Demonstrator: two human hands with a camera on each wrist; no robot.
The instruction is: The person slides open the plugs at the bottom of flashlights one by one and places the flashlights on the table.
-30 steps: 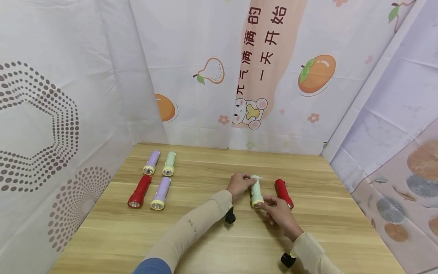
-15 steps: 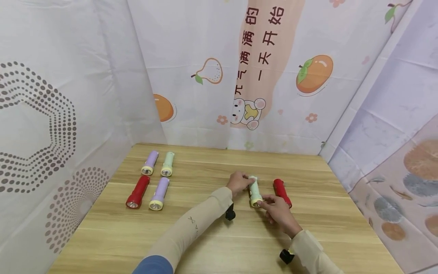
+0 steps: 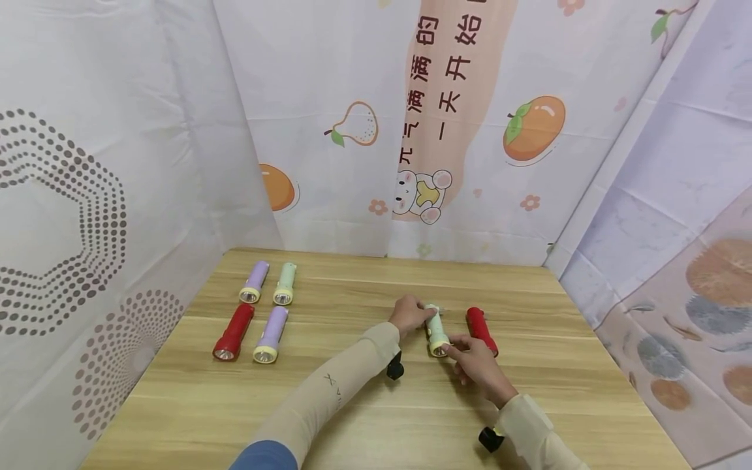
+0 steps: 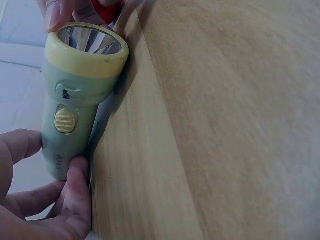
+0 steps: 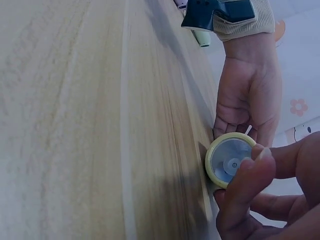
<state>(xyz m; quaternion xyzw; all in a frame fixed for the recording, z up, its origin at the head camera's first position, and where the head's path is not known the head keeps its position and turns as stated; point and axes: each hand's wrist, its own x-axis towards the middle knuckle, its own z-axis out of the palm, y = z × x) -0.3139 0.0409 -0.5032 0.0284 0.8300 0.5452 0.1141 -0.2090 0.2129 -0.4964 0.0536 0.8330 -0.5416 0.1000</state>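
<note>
Only the head view has shifted slightly; the left hand (image 3: 410, 316) pinches the mint flashlight (image 3: 435, 329) by its tail, the right hand (image 3: 478, 363) by its yellow rim, on or just above the table (image 3: 376, 424), beside a red flashlight (image 3: 477, 324). Six flashlights show: two mint, two red, two purple flashlights (image 3: 273, 326). Curtain (image 3: 305, 72) lettering reads 元气满满的, 一天开始.

Beige sleeves (image 3: 308, 399), dark marks (image 3: 330, 378) and blue fabric (image 3: 266, 455) on the left, ribbed cuff (image 5: 266, 19), black wrist cameras (image 3: 491, 439), bare hands (image 3: 478, 363)
</note>
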